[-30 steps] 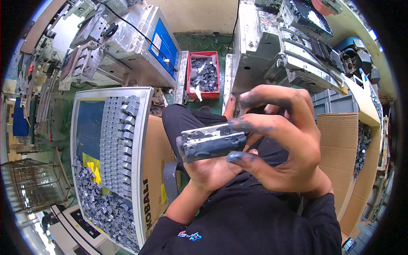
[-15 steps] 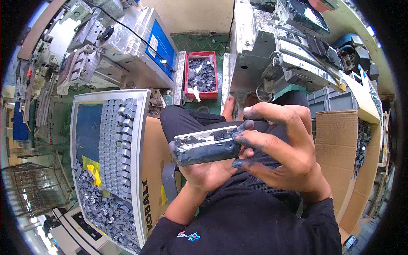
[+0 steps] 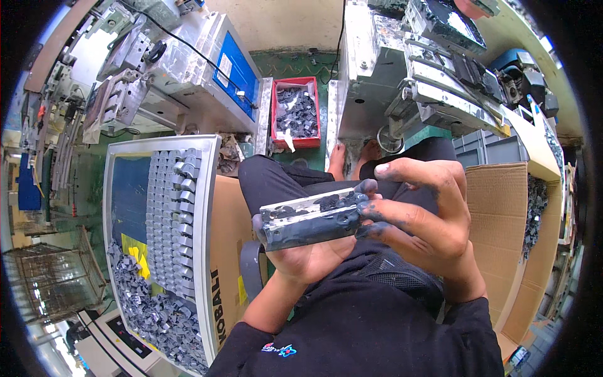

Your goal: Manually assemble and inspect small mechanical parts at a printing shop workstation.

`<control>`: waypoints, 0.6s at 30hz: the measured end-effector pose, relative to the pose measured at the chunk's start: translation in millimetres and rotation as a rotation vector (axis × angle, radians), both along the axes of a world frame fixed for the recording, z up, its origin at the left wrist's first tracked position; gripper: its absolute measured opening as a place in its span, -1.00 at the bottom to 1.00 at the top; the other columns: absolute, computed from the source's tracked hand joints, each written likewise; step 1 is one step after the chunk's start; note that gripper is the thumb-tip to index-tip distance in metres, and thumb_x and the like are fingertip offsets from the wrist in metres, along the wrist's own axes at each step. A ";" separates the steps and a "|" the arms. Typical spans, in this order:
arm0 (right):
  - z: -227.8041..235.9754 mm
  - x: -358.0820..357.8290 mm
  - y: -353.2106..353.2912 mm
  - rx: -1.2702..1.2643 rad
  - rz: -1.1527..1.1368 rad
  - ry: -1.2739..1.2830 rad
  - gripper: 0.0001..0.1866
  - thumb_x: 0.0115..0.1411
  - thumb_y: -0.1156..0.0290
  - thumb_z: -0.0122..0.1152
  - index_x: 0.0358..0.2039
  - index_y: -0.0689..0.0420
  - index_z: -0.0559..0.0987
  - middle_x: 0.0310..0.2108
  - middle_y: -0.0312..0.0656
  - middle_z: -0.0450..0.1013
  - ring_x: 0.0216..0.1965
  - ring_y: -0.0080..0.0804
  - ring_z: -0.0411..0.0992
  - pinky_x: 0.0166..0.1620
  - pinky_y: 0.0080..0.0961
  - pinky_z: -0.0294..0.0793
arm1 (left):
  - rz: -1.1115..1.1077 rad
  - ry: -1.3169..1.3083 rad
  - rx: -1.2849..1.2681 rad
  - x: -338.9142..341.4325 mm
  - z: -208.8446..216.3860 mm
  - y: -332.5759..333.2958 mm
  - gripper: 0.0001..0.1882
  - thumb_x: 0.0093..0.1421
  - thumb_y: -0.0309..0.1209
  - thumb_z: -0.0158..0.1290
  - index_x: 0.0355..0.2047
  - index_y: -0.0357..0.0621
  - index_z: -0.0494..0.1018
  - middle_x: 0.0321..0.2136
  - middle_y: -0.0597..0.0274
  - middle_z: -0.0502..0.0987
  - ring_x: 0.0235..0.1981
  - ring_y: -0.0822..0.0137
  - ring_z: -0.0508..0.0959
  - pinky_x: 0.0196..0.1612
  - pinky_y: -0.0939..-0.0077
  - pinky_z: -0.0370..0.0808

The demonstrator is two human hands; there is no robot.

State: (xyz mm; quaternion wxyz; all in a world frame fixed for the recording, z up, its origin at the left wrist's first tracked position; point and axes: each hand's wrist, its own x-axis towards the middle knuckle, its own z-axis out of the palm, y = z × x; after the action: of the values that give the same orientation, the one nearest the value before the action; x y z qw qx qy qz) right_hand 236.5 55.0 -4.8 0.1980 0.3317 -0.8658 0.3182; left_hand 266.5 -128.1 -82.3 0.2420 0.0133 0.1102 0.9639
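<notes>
A long metal block (image 3: 308, 221), smeared with dark grey paste and with a pale bare strip along its length, lies across my left hand (image 3: 314, 256). That hand is closed around it from below, fingertips showing at its far and left edges. My right hand (image 3: 430, 217) comes in from the right, its back upward. Its thumb and index finger, stained dark, are pinched close together at the block's right end. Whatever lies between them is hidden. Another finger of that hand is raised above the block.
On my left, a framed tray (image 3: 210, 251) holds rows of grey parts and a loose heap. Ahead on the floor stands a red crate (image 3: 317, 113) of dark pieces, between two machines (image 3: 220, 69). An open cardboard box (image 3: 496, 226) is at my right.
The right hand's index finger and thumb have drawn closer together and shifted slightly right along the block. The block has tilted a little, its left end lower.
</notes>
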 end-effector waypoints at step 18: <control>0.5 -0.9 4.4 -0.031 -0.019 -0.030 -0.59 -0.25 0.39 0.50 -0.27 -0.05 0.69 0.00 -0.24 0.51 -0.10 -0.32 0.38 -0.07 -0.42 0.32 | -0.036 -0.032 0.059 -0.6 -1.3 3.9 0.45 -0.18 0.51 0.16 0.47 0.23 -0.45 0.33 0.11 0.22 0.27 0.20 0.34 0.32 0.17 0.20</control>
State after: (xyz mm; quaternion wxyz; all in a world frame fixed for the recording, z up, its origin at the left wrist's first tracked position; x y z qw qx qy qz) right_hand 235.6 59.4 -4.3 0.1933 0.3155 -0.8668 0.3344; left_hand 265.9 -124.2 -83.6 0.2606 0.0068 0.0776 0.9623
